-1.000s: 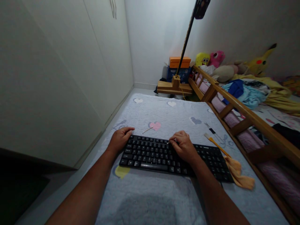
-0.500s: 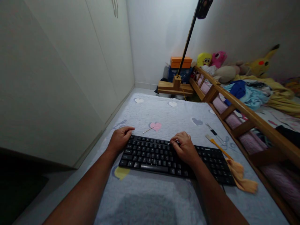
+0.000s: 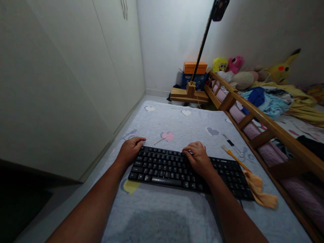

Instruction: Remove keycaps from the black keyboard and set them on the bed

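Up goes the pale wardrobe (image 3: 63, 67), filling the left side, and beside it spreads the bluish sheet (image 3: 167, 118), dotted with hearts. The wooden rail (image 3: 268, 119) slants along the right.

And here's the keyboard (image 3: 162, 165), lying flat across the sheet, its right end angled nearer to us. It's black all over, with pale marks on packed rows of keys, a dull sheen on the long space bar and a number pad on the right, the right forearm crossing in front of it. A dark cable shows at its near edge.

Right hand (image 3: 198, 157) over the top rows: thumb and forefinger bend towards each other, the other fingers curled close. Left hand (image 3: 130, 149) at the far left corner, touching the edge, fingers together rather than spread. From this high, dim angle I can't tell whether either is pinching anything.

Off the right end, a crumpled orange cloth (image 3: 262, 192) lies just beside the keys. The brush (image 3: 236, 158), orange-handled and pale-bristled, runs down to it. Just beyond sits a thin metal tool (image 3: 230, 142) with a black band. Smallest of all, a white swab (image 3: 160, 140) lies beyond the keyboard, one tip on the pink heart.
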A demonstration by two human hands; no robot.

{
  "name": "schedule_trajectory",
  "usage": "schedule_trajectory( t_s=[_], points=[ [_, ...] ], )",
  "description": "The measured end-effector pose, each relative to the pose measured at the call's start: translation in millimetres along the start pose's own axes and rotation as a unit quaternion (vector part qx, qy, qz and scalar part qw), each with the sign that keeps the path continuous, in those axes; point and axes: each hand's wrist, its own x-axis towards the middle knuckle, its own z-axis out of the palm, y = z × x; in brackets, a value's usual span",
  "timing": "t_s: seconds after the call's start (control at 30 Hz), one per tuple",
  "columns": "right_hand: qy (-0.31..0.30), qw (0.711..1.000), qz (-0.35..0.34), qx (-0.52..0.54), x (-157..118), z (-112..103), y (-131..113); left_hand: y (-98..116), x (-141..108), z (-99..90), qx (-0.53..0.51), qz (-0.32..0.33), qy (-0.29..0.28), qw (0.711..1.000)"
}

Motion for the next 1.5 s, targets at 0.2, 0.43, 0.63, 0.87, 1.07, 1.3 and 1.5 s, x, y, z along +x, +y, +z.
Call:
schedule_trajectory(
  t_s=[0.2, 0.43, 0.63, 0.87, 1.07, 1.3, 1.5],
  points=[
    [-0.009, 1.0, -0.011, 0.004, 2, 5, -3, 0, -1, -0.3, -0.002, 0.001, 0.001, 1.0],
    [-0.02, 1.0, -0.008, 0.001, 5, 5, -8, 0, 0, -0.6, 0.001, 0.001, -0.005, 1.0],
    [-0.001, 1.0, 0.002, -0.008, 2, -2, -1, 1, 0, -0.9, 0.002, -0.005, -0.004, 1.0],
    [0.001, 1.0, 0.0, -0.009, 3, 1, -2, 3, 0, -1.0, 0.0, -0.005, -0.003, 1.0],
    [-0.014, 1.0, -0.021, -0.002, 4, 5, -8, 3, 0, -1.6, -0.001, -0.002, -0.002, 1.0],
    [-0.03, 0.999, -0.033, 0.0, 3, 0, -11, 0, 0, -0.4, 0.005, -0.001, -0.005, 1.0],
    [-0.035, 0.998, -0.045, 0.01, 2, -2, -16, 0, 0, -0.8, 0.004, 0.0, -0.005, 1.0]
  ],
)
